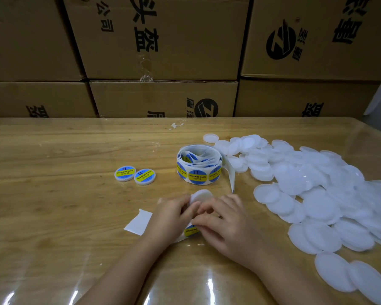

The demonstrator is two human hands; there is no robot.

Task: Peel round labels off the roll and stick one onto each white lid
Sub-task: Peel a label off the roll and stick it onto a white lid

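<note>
1 white lid [202, 194] is held pinched by the left hand [174, 214] over the table [53, 194], while a blue and yellow label [190, 231] is pinched by the curled right hand [227, 224].

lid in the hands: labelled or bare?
Bare, on the face that shows: the held lid, gripped by the left hand, is plain white. A blue-and-yellow label sits lower, at the right hand.

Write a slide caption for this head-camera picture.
Left hand holds a white lid, right hand pinches a label; roll behind, two labelled lids left, plain lids heaped right.
</note>
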